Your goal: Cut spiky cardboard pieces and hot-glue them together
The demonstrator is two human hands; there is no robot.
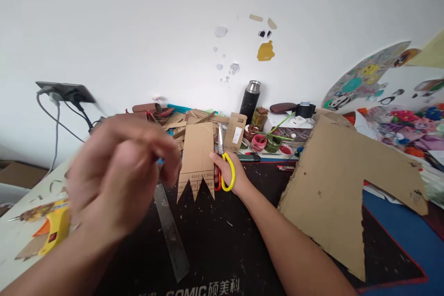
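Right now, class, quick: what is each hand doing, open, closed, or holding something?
Left hand: blurred, fingers curled on a small blue-tipped thing, kind unclear.
Right hand: closed on the yellow-handled scissors.

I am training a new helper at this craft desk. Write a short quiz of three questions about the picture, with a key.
1. True or false: the right hand has the yellow-handled scissors in its grip, with the blades pointing away toward the wall.
2. Which thing lies on the dark mat beside the blurred left hand? A) metal ruler B) hammer C) paintbrush
3. Fill in: the near edge of the small cardboard piece is cut in a ____ shape.

Key: 1 true; 2 A; 3 zigzag.
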